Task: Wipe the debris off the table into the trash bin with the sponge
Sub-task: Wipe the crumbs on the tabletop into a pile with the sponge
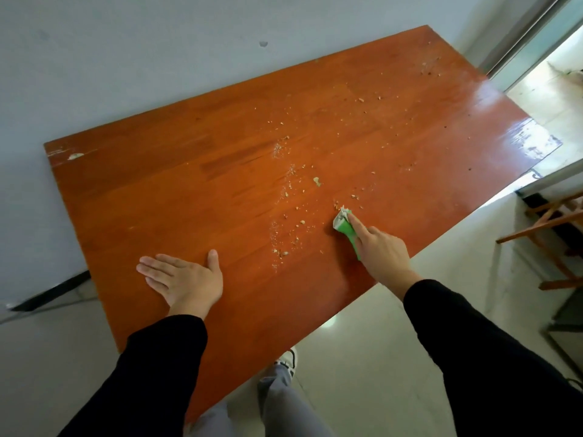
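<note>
An orange-brown wooden table [195, 190] fills the view. Crumbs and pale dusty debris [285, 190] lie scattered in a band across its middle, with more specks [429, 69] near the far right corner. My right hand [380, 250] presses a green sponge [345, 228] flat on the table near the right edge, index finger stretched along its top; a small clump of crumbs sits at the sponge's far end. My left hand [186, 279] rests flat on the table near the front edge, palm down, fingers spread, holding nothing. No trash bin is in view.
A pale wall runs along the table's far long side. A wooden chair frame [549, 228] stands on the floor to the right. A doorway with a metal frame [536, 36] opens at the upper right. My legs and a shoe [288, 362] show below the table's near edge.
</note>
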The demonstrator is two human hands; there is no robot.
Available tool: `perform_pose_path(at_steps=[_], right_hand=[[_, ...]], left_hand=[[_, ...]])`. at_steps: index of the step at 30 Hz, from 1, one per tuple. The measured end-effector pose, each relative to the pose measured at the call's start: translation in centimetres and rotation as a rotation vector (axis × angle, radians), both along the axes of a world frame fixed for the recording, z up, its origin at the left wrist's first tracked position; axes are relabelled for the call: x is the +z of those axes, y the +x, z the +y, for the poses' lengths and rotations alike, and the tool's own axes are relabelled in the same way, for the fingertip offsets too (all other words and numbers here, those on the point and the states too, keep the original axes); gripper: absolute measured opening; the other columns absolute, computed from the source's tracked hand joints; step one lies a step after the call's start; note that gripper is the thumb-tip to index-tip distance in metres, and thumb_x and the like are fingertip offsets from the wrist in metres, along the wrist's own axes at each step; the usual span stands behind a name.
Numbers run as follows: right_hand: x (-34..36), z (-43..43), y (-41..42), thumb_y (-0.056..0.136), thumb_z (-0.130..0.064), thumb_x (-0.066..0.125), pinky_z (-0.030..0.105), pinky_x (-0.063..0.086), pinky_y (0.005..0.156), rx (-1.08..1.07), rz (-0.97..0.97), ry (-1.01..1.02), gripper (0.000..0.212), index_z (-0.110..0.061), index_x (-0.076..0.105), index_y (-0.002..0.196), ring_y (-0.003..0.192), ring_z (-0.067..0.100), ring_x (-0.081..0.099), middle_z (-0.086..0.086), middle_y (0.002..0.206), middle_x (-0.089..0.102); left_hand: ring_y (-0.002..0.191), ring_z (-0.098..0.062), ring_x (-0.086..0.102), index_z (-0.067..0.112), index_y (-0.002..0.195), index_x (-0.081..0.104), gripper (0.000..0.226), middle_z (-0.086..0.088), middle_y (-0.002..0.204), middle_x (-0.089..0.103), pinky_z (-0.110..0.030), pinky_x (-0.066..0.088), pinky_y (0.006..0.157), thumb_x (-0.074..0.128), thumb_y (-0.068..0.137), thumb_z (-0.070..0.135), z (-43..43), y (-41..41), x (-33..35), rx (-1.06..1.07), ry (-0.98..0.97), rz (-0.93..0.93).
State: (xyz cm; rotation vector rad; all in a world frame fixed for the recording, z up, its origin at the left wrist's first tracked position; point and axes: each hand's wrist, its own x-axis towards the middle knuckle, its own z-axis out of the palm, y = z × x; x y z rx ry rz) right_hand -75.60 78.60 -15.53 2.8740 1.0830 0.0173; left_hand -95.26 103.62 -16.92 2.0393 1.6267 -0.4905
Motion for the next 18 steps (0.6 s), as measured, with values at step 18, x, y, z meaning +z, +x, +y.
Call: perform_pose_path(at_steps=[18], right_hand=[[-0.3,10.1,-7.1,0.1,-0.036,0.032,0.03,0.048,0.05,0.157,0.361,0.066,0.051,-0.03,0.014,0.148,0.068,0.019,0.062,0.002,0.095,0.064]], left_hand=[[0.14,-0.042,-0.025,-0.012,0.141,-0.021,0.099,-0.031,0.149,-0.029,-0.046,-0.008,0.116,0.018,0.091,0.065,0.5,0.5,1.0,-0.02,-0.09,0.082]])
